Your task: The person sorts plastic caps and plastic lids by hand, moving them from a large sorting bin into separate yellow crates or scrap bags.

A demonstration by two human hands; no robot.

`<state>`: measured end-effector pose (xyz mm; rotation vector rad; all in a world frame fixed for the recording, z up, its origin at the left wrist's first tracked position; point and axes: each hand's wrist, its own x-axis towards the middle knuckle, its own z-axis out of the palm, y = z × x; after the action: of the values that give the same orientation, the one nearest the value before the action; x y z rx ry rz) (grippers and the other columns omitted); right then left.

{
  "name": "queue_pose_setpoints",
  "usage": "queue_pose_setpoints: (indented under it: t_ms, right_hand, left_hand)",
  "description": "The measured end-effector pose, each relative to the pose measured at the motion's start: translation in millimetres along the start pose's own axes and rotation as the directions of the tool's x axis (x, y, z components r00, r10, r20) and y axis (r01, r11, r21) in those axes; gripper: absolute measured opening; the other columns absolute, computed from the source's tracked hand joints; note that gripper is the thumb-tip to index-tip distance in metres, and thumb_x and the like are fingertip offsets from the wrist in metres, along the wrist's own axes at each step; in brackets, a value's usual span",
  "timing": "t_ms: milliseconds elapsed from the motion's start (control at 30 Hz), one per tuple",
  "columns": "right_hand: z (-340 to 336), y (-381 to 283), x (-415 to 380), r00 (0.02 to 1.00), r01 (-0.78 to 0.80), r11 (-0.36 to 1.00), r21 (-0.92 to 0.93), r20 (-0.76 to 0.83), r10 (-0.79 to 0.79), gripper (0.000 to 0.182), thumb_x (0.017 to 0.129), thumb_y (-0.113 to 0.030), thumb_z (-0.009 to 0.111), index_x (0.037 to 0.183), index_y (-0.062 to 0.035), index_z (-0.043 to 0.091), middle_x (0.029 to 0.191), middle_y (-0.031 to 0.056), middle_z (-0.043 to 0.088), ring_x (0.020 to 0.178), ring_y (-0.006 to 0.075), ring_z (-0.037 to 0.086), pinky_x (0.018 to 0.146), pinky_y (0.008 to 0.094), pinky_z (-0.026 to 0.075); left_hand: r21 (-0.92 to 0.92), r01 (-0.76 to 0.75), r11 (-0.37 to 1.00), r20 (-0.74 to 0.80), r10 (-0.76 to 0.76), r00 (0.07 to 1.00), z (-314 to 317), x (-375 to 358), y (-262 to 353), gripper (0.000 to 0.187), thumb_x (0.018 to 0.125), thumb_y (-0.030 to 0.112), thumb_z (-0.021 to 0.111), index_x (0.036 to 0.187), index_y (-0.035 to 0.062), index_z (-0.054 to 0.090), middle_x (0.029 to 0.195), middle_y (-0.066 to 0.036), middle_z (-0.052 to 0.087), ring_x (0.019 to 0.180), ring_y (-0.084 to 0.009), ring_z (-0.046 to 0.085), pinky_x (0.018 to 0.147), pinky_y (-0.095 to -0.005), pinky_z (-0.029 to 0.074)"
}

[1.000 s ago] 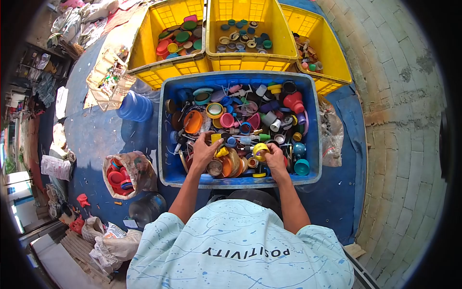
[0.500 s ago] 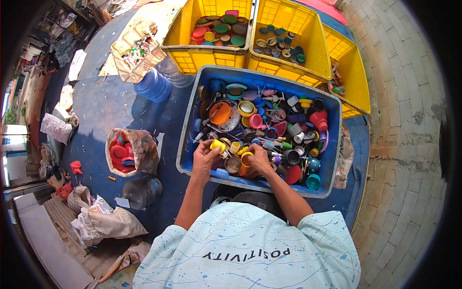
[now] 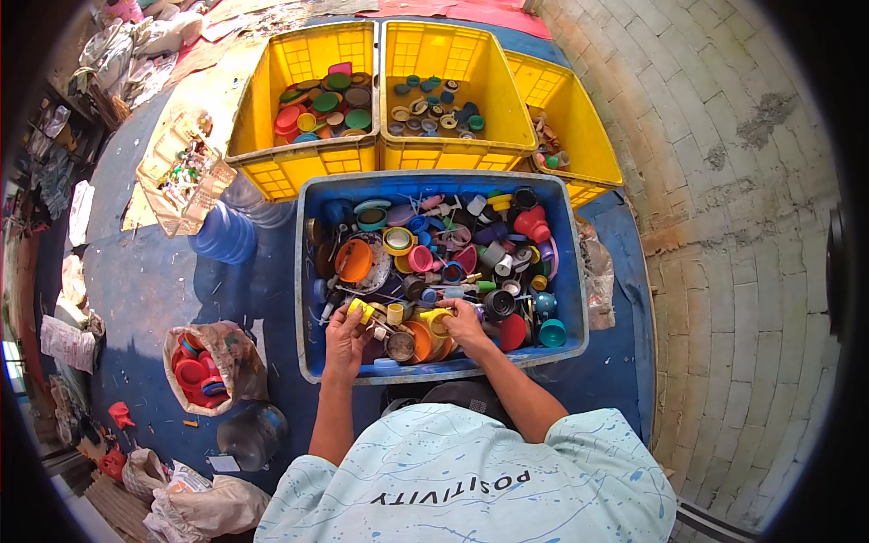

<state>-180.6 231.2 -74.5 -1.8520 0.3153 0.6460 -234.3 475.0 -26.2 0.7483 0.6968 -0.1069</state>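
Observation:
A blue bin (image 3: 306, 271) full of mixed plastic caps and lids stands in front of me. Over its near left part, my left hand (image 3: 344, 337) grips a yellow cap (image 3: 360, 311) between thumb and fingers. My right hand (image 3: 465, 326) pinches another yellow cap (image 3: 436, 320) over the near middle of the bin. Between the hands lie a small pale yellow cap (image 3: 395, 313), a round clear-brown lid (image 3: 400, 346) and an orange lid (image 3: 420, 340). A larger orange lid (image 3: 354, 261) rests farther back.
Three yellow crates (image 3: 303, 167) with sorted caps stand behind the bin. To the left are a basket (image 3: 172, 204), blue water bottles (image 3: 224, 237), a sack of red caps (image 3: 237, 362) and a clear jug (image 3: 253, 434). A brick pavement (image 3: 724, 317) lies right.
The view has turned, so the bin and crates appear farther left and lower. Both hands still hold yellow caps; the right one's cap is now lifted and tilted differently.

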Motion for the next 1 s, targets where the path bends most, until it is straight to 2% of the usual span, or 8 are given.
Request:
queue_pose_setpoints:
  t_ms: [100,133,267,367,633,767,900,1000]
  right_hand:
    - [-17.7,-3.5,-13.7,0.995,-0.057,0.955,0.293,-0.06,0.078,0.037,0.08,0.0,0.056,0.117,0.0,0.055,0.102,0.0129,0.063,0.09,0.019,0.062,0.08,0.0284,0.049]
    - [-24.8,-27.5,-29.5,0.989,-0.064,0.948,0.311,-0.105,0.101,0.034,0.081,-0.001,0.058,0.116,0.0004,0.055,0.1,0.0123,0.063,0.089,0.0158,0.062,0.078,0.026,0.05]
    - [-55.0,-30.4,-45.5,0.991,0.047,0.837,0.546,-0.128,0.028,0.033,0.082,-0.004,0.062,0.114,0.0021,0.054,0.1,0.0115,0.063,0.086,0.0156,0.064,0.076,0.0267,0.053]
    - [-73.3,-21.8,-49.0,0.987,0.109,0.774,0.624,-0.162,-0.009,0.032,0.082,-0.005,0.063,0.112,0.0013,0.054,0.099,0.0117,0.063,0.084,0.0168,0.065,0.076,0.028,0.055]
    - [-134.8,-2.9,-52.7,0.985,0.097,0.703,0.705,-0.168,0.033,0.035,0.085,-0.009,0.057,0.117,-0.0011,0.046,0.108,0.0121,0.056,0.093,0.0214,0.063,0.08,0.0311,0.055]
    - [-191.8,9.2,-47.4,0.999,0.053,0.616,0.786,-0.036,-0.04,0.03,0.086,-0.01,0.052,0.115,-0.0003,0.05,0.103,0.0115,0.059,0.092,0.0202,0.063,0.079,0.0294,0.054]
    - [-260.6,7.5,-41.0,0.993,0.065,0.423,0.904,-0.016,-0.117,0.034,0.084,-0.008,0.049,0.117,0.0002,0.051,0.102,0.0113,0.06,0.089,0.0201,0.063,0.078,0.0302,0.054]
    - [-315.1,7.9,-31.8,0.991,0.089,0.342,0.935,-0.047,-0.128,0.034,0.083,-0.005,0.046,0.116,0.0008,0.052,0.104,0.0119,0.06,0.088,0.0214,0.063,0.079,0.0328,0.054]
  left_hand:
    - [-0.019,0.044,0.999,0.073,-0.043,0.996,7.8,15.0,-2.5,0.029,0.087,0.019,0.069,0.109,0.007,0.054,0.099,-0.006,0.064,0.088,-0.0149,0.064,0.076,-0.0298,0.053]
    - [-0.008,0.068,0.998,0.089,-0.067,0.994,11.5,19.3,-4.0,0.028,0.087,0.02,0.07,0.109,0.0079,0.055,0.098,-0.005,0.064,0.088,-0.0151,0.064,0.075,-0.0299,0.053]
    - [-0.006,0.119,0.993,0.17,-0.117,0.979,33.0,27.0,-11.8,0.025,0.086,0.018,0.07,0.106,0.0075,0.058,0.097,-0.005,0.064,0.089,-0.0152,0.063,0.077,-0.0304,0.054]
    - [0.031,0.133,0.991,0.21,-0.137,0.968,45.7,27.6,-25.0,0.027,0.088,0.018,0.067,0.11,0.0078,0.055,0.102,-0.005,0.061,0.091,-0.0158,0.061,0.078,-0.0296,0.054]
    - [0.046,0.201,0.978,0.152,-0.206,0.967,90.2,14.9,-71.9,0.03,0.085,0.014,0.067,0.112,0.0075,0.054,0.102,-0.006,0.062,0.093,-0.0179,0.062,0.079,-0.0314,0.055]
    - [0.061,0.207,0.977,0.09,-0.212,0.973,136.6,6.9,-101.0,0.027,0.086,0.016,0.068,0.108,0.0073,0.056,0.103,-0.007,0.062,0.094,-0.0171,0.062,0.079,-0.0318,0.053]
    - [0.077,0.211,0.974,0.108,-0.218,0.97,195.4,11.8,-136.0,0.033,0.087,0.017,0.068,0.114,0.0057,0.054,0.105,-0.007,0.062,0.093,-0.0182,0.061,0.079,-0.0325,0.053]
    - [0.063,0.148,0.987,0.101,-0.154,0.983,243.5,13.7,-154.3,0.035,0.086,0.019,0.068,0.115,0.0047,0.055,0.104,-0.007,0.062,0.093,-0.0179,0.063,0.08,-0.0327,0.054]
